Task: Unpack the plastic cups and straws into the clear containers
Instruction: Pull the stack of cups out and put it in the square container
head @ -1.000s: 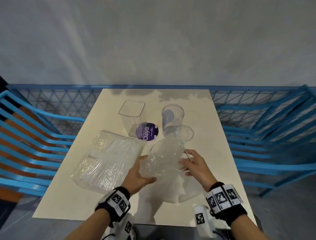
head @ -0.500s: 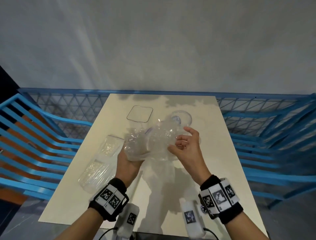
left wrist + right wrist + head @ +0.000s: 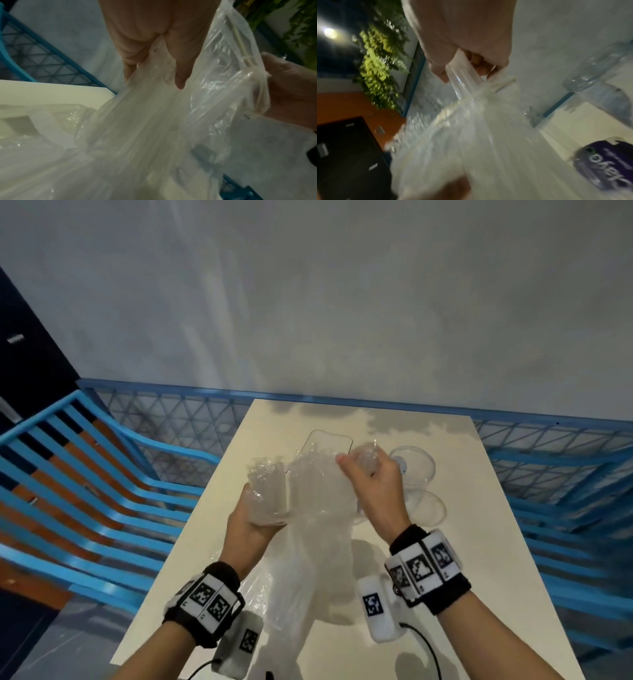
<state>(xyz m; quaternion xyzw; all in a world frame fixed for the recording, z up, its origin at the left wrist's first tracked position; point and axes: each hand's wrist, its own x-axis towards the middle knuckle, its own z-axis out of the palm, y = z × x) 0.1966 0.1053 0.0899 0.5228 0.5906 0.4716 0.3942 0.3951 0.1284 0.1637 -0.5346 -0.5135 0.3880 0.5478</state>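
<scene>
Now both my hands hold the clear plastic bag (image 3: 318, 491) up above the table (image 3: 479, 542).

My left hand (image 3: 251, 520) is curled under the bag's crumpled left end; my right hand (image 3: 373, 484) pinches its top edge, the clear round container (image 3: 412, 463) just beyond my right knuckles. I judge the film light, limp and slippery, and whatever is inside is blurred, maybe straws. Best gripped at the bunched mouth, pulling gently apart, since thin film tears or spills suddenly.
</scene>
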